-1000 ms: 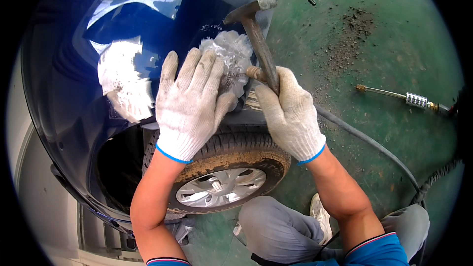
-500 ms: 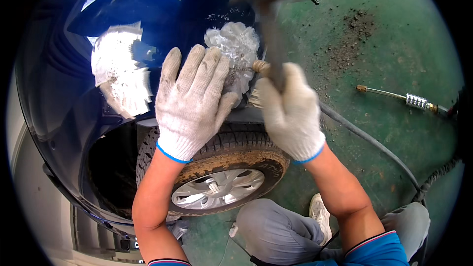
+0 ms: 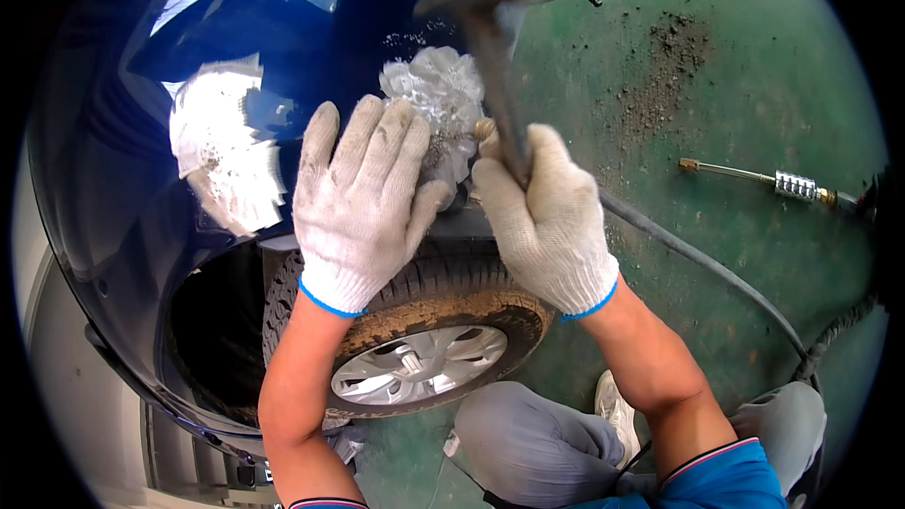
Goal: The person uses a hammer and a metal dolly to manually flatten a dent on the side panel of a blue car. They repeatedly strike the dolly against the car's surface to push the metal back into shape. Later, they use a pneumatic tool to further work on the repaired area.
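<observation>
My right hand (image 3: 549, 219), in a white knit glove with a blue cuff, grips a hammer (image 3: 492, 61) by its handle. The hammer's head is smeared by motion above the car's edge. My left hand (image 3: 356, 200), gloved alike, lies flat on the dark blue car body (image 3: 287, 42) with its fingers stretched out. Close to its fingertips is a rough, ground-down silvery patch (image 3: 436, 80). A small ribbed brownish knob (image 3: 485, 128) shows beside my right fingers; what it belongs to is hidden.
A second bare patch (image 3: 222, 146) lies further left on the panel. Below my hands is the car's wheel with a dirt-stained tire (image 3: 443, 297). On the green floor are a grey hose (image 3: 698, 259), a metal-fitted rod (image 3: 754, 174) and scattered dark debris (image 3: 671, 66).
The hammer and my right hand have shifted slightly left, closer to my left hand. My left hand stays flat on the panel. The whole view has shifted a little.
</observation>
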### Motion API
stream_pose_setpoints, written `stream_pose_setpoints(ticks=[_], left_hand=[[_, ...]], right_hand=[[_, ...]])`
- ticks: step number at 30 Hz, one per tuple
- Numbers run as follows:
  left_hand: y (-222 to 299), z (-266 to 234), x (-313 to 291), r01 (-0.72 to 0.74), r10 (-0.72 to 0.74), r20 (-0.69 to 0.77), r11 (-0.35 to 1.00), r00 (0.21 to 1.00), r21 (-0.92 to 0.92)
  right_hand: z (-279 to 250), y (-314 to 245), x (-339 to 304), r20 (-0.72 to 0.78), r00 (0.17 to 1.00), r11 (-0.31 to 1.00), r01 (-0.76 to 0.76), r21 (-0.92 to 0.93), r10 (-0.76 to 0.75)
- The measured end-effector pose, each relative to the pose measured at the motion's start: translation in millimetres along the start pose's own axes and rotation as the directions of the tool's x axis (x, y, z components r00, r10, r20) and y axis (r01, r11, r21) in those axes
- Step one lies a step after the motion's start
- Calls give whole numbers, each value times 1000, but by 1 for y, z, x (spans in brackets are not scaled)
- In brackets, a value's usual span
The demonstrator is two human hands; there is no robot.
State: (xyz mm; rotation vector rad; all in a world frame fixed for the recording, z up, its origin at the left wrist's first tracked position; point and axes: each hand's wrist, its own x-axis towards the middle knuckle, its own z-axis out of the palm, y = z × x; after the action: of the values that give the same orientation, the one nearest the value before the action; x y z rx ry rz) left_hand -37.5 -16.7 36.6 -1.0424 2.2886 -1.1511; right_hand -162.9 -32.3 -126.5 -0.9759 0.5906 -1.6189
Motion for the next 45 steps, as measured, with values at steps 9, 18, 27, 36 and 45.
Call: stream_pose_setpoints(ticks=[9, 18, 27, 36, 45], left_hand=[[3, 3, 1, 4, -4, -9, 1000, 1000, 11], [4, 2, 1, 1, -1, -4, 1000, 1000, -1], [8, -5, 13, 15, -15, -21, 1000, 1000, -14], [-8, 3, 65, -32, 9, 75, 953, 997, 302], [3, 1, 60, -178, 140, 282, 978, 949, 112]], right_hand=[[2, 7, 2, -107, 990, 996, 91, 6, -90], [12, 14, 2, -62, 998, 997, 0, -75, -5], [9, 31, 4, 122, 985, 979, -96, -182, 120], [-38, -23, 7, -57, 944, 829, -255, 498, 324], [-20, -1, 3, 61, 952, 915, -306, 264, 300]])
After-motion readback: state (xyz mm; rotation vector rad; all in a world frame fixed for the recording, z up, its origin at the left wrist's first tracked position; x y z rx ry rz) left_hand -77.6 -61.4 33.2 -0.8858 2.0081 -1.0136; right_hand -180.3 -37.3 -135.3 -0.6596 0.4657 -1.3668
